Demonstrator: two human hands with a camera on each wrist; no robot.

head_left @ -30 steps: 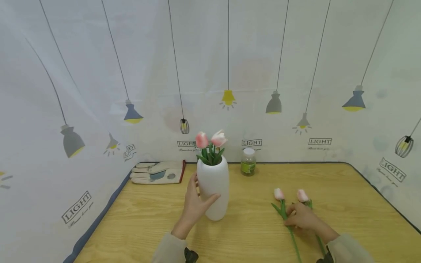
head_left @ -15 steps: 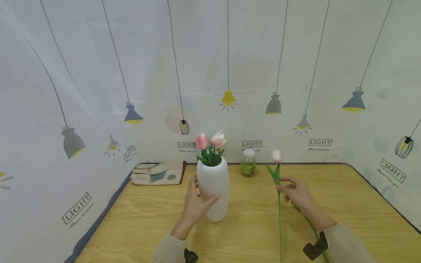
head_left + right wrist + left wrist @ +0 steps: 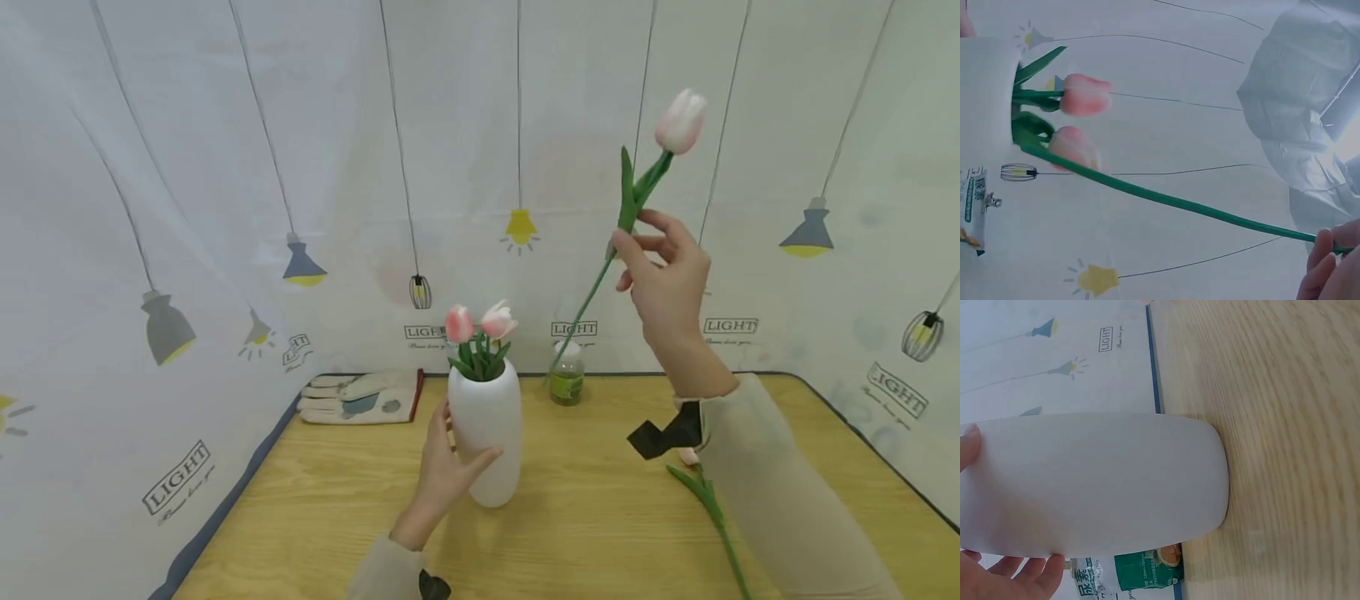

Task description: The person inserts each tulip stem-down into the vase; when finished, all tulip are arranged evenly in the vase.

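Observation:
A white vase [image 3: 487, 433] stands upright on the wooden table, with two pink tulips [image 3: 498, 319] in its mouth. My left hand [image 3: 438, 471] holds the vase's left side, fingers behind and thumb across the front. Raised high at the right, my right hand [image 3: 671, 275] pinches another pale pink tulip [image 3: 681, 123] just below its leaves. Its stem slants down leftward, and the right wrist view shows the green stem [image 3: 1166, 199] overlapping the vase mouth. One more tulip [image 3: 708, 500] lies on the table, its bloom mostly hidden by my right forearm.
Behind the vase to the right is a white-lidded jar [image 3: 567, 379] with a green label. A work glove [image 3: 362, 397] lies at the back left. The left wrist view has a green-and-white packet [image 3: 1138, 570] beside the vase. Lamp-printed sheeting surrounds the table.
My right hand has picked one tulip off the table and lifted it high, tilting its stem toward the vase. My left hand and the vase stay put.

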